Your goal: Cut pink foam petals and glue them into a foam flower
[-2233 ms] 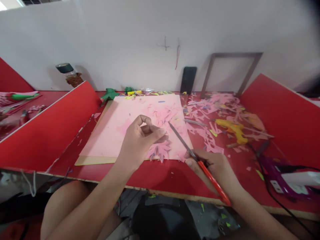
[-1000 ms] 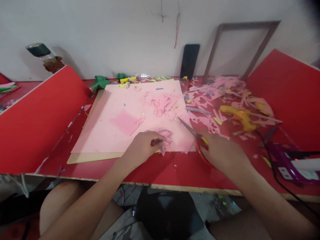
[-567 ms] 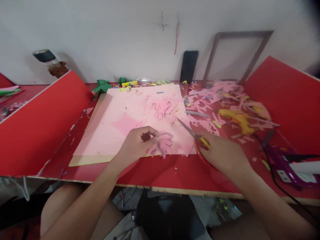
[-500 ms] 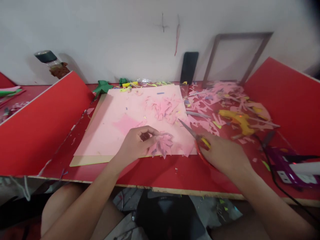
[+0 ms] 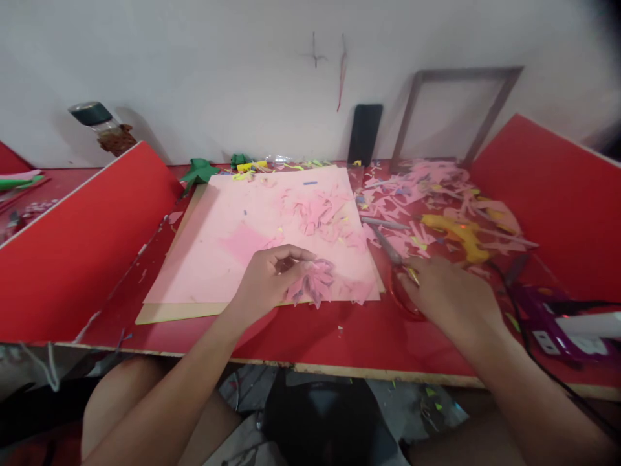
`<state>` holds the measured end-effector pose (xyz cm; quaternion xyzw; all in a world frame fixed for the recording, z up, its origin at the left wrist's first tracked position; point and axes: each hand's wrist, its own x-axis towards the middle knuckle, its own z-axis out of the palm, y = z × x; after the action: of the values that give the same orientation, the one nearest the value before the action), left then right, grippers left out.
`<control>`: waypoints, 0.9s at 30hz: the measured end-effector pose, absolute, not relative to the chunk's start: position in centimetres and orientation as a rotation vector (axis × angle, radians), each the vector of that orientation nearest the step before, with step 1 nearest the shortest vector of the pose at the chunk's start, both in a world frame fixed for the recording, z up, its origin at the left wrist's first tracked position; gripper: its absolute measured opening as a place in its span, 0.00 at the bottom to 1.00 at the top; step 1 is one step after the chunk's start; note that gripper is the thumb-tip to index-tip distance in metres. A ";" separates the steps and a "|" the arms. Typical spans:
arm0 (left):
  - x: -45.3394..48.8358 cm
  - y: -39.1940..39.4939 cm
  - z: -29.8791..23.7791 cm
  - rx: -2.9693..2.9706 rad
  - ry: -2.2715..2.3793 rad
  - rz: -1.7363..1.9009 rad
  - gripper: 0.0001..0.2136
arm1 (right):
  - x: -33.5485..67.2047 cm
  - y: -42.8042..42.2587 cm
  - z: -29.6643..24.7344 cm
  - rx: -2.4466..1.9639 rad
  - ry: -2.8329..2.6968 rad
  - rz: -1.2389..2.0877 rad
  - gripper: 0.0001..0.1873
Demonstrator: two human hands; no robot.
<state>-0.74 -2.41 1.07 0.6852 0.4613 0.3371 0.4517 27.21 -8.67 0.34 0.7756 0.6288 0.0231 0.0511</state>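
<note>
Between the thumb and fingers of my left hand (image 5: 266, 278) is a pink paper flower (image 5: 314, 282) with dark-edged, pointed petals, over the front edge of the pink sheets (image 5: 194, 259). My right hand (image 5: 444, 291) is closed on a pair of red-handled scissors (image 5: 402, 299), right of the sheets; their blades (image 5: 385, 244) point away and to the left. Behind the flower lies a heap of curled pink paper pieces (image 5: 315, 210). A darker pink paper square (image 5: 242, 243) rests on the sheet left of that heap.
Pink paper scraps (image 5: 427, 188) cover the table's back right. Among them lie a yellow glue gun (image 5: 458, 233) and its cord. Red panels (image 5: 87, 246) stand at both sides. A phone (image 5: 365, 134) and a frame (image 5: 410, 116) lean on the wall; a purple device (image 5: 563, 323) sits far right.
My right hand has moved right with the scissors, away from the flower and off the pink sheets. My left hand keeps the flower in nearly the same spot.
</note>
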 end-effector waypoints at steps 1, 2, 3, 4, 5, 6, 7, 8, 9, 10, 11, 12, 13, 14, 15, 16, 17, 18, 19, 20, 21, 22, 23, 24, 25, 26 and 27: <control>-0.5 -2.5 1.1 1.682 1.133 0.834 0.09 | 27.0 -8.8 0.3 2.362 1.994 0.089 0.17; -0.3 -2.7 1.0 1.668 1.124 0.836 0.08 | 26.7 -8.9 0.1 2.343 2.120 0.093 0.17; -0.1 -2.8 0.9 1.651 1.110 0.838 0.08 | 26.4 -9.0 -0.1 2.300 2.268 0.079 0.16; 0.2 -2.9 0.8 1.630 1.093 0.839 0.08 | 26.1 -9.0 -0.4 2.237 2.408 0.050 0.15; 0.4 -3.0 0.7 1.606 1.073 0.843 0.08 | 25.8 -9.0 -0.8 2.168 2.519 0.014 0.15; 0.6 -3.0 0.6 1.577 1.051 0.846 0.08 | 25.5 -8.9 -1.1 2.115 2.587 -0.016 0.15; 0.8 -3.1 0.6 1.547 1.025 0.846 0.08 | 25.3 -8.8 -1.5 2.092 2.621 -0.038 0.14; 1.0 -3.2 0.5 1.515 1.000 0.843 0.08 | 25.2 -8.7 -1.8 2.086 2.635 -0.061 0.12; 1.1 -3.2 0.5 1.485 0.977 0.834 0.08 | 25.2 -8.6 -2.0 2.082 2.648 -0.096 0.10; 1.3 -3.3 0.6 1.458 0.960 0.824 0.08 | 25.2 -8.4 -2.1 2.072 2.661 -0.144 0.08; 1.4 -3.3 0.6 1.437 0.949 0.816 0.08 | 25.2 -8.3 -2.2 2.060 2.668 -0.196 0.07; 1.4 -3.4 0.7 1.420 0.940 0.812 0.08 | 25.3 -8.1 -2.3 2.054 2.663 -0.246 0.06; 1.5 -3.4 0.7 1.409 0.932 0.811 0.08 | 25.3 -8.0 -2.2 2.055 2.649 -0.292 0.06; 1.5 -3.5 0.7 1.400 0.923 0.813 0.08 | 25.3 -8.0 -2.2 2.058 2.631 -0.333 0.05; 1.5 -3.5 0.8 1.392 0.913 0.818 0.07 | 25.3 -8.0 -2.1 2.064 2.610 -0.370 0.04; 1.5 -3.5 0.8 1.384 0.904 0.821 0.07 | 25.2 -8.0 -2.0 2.071 2.590 -0.403 0.05; 1.6 -3.6 0.8 1.378 0.904 0.824 0.08 | 25.1 -8.1 -1.8 2.081 2.575 -0.436 0.06; 1.6 -3.6 0.9 1.377 0.917 0.828 0.08 | 25.0 -8.2 -1.6 2.094 2.574 -0.470 0.08; 1.7 -3.7 1.0 1.378 0.939 0.831 0.08 | 24.9 -8.3 -1.3 2.121 2.587 -0.503 0.10; 1.8 -3.8 1.0 1.378 0.960 0.833 0.08 | 24.9 -8.4 -1.0 2.166 2.606 -0.528 0.11; 2.0 -3.8 1.1 1.374 0.974 0.833 0.09 | 24.9 -8.5 -0.7 2.225 2.627 -0.545 0.12; 2.1 -3.9 1.2 1.364 0.976 0.829 0.09 | 25.0 -8.5 -0.5 2.285 2.641 -0.559 0.13; 2.3 -4.0 1.3 1.350 0.969 0.824 0.09 | 25.1 -8.6 -0.3 2.339 2.637 -0.570 0.13; 2.4 -4.0 1.4 1.338 0.956 0.818 0.10 | 25.2 -8.6 -0.1 2.372 2.614 -0.576 0.13; 2.6 -4.1 1.4 1.332 0.948 0.813 0.11 | 25.3 -8.6 -0.1 2.368 2.582 -0.570 0.13; 2.7 -4.1 1.4 1.334 0.949 0.810 0.11 | 25.4 -8.6 -0.3 2.325 2.560 -0.552 0.13; 2.7 -4.1 1.4 1.342 0.959 0.805 0.12 | 25.5 -8.5 -0.5 2.255 2.554 -0.524 0.14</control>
<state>2.75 -4.11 1.39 0.5807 0.4149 0.3482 0.6077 25.49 -8.55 -0.47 0.6466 0.7323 -0.1502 -0.1519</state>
